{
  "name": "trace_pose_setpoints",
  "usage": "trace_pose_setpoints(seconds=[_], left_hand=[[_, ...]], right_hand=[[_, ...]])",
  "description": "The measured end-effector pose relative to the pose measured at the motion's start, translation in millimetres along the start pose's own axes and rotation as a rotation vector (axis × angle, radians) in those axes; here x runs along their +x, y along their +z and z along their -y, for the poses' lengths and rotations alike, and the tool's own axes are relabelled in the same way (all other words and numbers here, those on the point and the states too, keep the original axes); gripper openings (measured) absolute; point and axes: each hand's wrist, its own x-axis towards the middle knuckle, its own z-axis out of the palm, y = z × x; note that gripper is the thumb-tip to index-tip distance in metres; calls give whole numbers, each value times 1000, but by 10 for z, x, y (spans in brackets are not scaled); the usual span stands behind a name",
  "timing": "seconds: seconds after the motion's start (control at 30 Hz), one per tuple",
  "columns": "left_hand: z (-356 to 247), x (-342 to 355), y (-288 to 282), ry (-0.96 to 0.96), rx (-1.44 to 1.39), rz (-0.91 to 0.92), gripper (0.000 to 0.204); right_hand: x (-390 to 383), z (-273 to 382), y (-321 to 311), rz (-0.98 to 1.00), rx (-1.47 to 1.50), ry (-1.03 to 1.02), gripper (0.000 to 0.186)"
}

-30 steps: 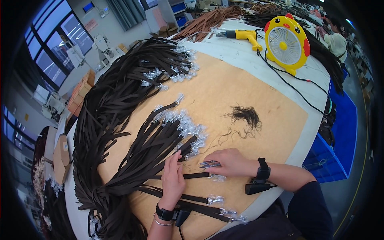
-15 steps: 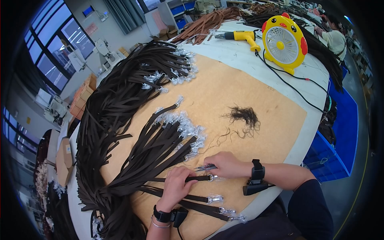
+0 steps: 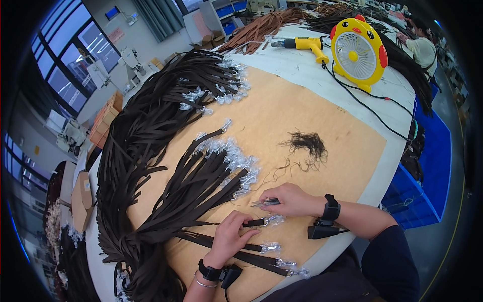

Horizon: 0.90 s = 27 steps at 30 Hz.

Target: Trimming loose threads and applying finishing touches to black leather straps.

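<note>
My left hand [image 3: 232, 237] pinches a dark brown strap [image 3: 257, 222] close to its end, where a metal clasp [image 3: 272, 220] sits in clear plastic wrap. Just above and to the right, my right hand [image 3: 291, 200] grips a pair of small thread snips [image 3: 269, 202], their pointed tips facing left, apart from the strap. Below my left hand lie several more straps [image 3: 257, 260] with wrapped clasps at their right ends. A fanned bundle of matching straps [image 3: 201, 186] spreads out to the upper left, wrapped clasps at its end.
A large heap of dark straps [image 3: 136, 126] covers the table's left side. Loose dark threads [image 3: 308, 146] form a small pile. Farther back are a yellow heat gun [image 3: 307, 44], a yellow chick-shaped fan [image 3: 356, 55] and brown straps [image 3: 266, 27]. A blue bin [image 3: 427, 176] stands right; a person [image 3: 421, 50] works beyond.
My left hand has slid right along the strap toward its clasp. My right hand has moved slightly up and right, taking the snips away from the strap.
</note>
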Motion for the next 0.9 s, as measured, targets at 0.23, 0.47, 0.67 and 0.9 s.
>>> trace_pose_setpoints(seconds=[0.23,0.47,0.67,0.9], left_hand=[[-11,35,145,66,-4,-52,25],[-48,96,165,150,69,-113,16],[-6,50,215,-189,-116,-166,9],[-13,46,267,-243,-254,-248,7]], right_hand=[[11,59,-85,60,-41,39,35],[-22,-19,-30,-28,-65,-113,36],[-66,8,-151,87,-89,-167,32],[-107,-5,-53,159,-352,-306,27]])
